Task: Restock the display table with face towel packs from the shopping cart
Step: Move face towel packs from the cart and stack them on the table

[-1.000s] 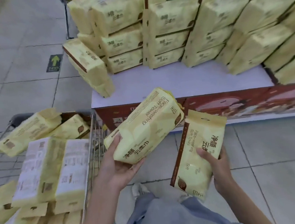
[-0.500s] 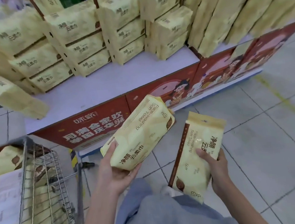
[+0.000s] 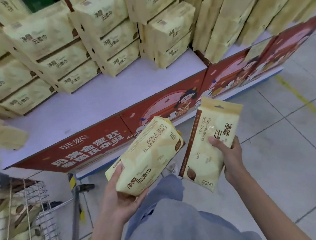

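Swung away from cart [image 3: 31, 184], left pack [image 3: 147, 158] and right pack [image 3: 208, 146] near surface [image 3: 95, 105], fingers [image 3: 214, 141] clamped on each; placing ahead likely comes next.

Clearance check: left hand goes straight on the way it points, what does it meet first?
Likely the display table's red front panel, just below the white top; the face towel pack in the left hand would touch first. Depth unclear.
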`<state>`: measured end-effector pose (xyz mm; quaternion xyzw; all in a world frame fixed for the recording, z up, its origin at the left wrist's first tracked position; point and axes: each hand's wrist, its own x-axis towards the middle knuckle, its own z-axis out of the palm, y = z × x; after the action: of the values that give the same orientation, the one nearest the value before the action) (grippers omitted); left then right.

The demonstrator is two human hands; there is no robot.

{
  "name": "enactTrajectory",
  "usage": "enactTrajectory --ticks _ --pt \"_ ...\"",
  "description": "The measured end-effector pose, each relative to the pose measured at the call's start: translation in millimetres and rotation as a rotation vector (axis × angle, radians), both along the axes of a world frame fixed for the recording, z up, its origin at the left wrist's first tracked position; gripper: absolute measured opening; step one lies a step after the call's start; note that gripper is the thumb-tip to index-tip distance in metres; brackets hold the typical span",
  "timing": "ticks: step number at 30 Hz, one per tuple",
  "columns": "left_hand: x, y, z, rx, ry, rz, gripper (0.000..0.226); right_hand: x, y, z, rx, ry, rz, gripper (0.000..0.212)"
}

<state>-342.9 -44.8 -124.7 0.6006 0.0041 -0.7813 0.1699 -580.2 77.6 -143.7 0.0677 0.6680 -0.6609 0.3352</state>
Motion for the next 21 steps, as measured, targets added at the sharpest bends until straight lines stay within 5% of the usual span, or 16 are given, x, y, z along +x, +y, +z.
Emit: enactTrajectory --ticks 7,14,21 --pt "-96.4 -73.4 5.1 -0.012 0.017 -0.026 0.06 -70.3 -48.5 0.9 0.04 -0.019 -0.045 0.043" --pt "-182.6 -142.8 14.5 -0.104 0.022 -0.123 0.046 -119.1 -66.6 2.7 0.043 -0.048 -0.129 0.078" --pt "-245.4 -168.6 12.6 -0.15 0.011 -0.087 0.046 -187.8 -98.2 -0.5 0.012 -0.055 -0.08 0.061"
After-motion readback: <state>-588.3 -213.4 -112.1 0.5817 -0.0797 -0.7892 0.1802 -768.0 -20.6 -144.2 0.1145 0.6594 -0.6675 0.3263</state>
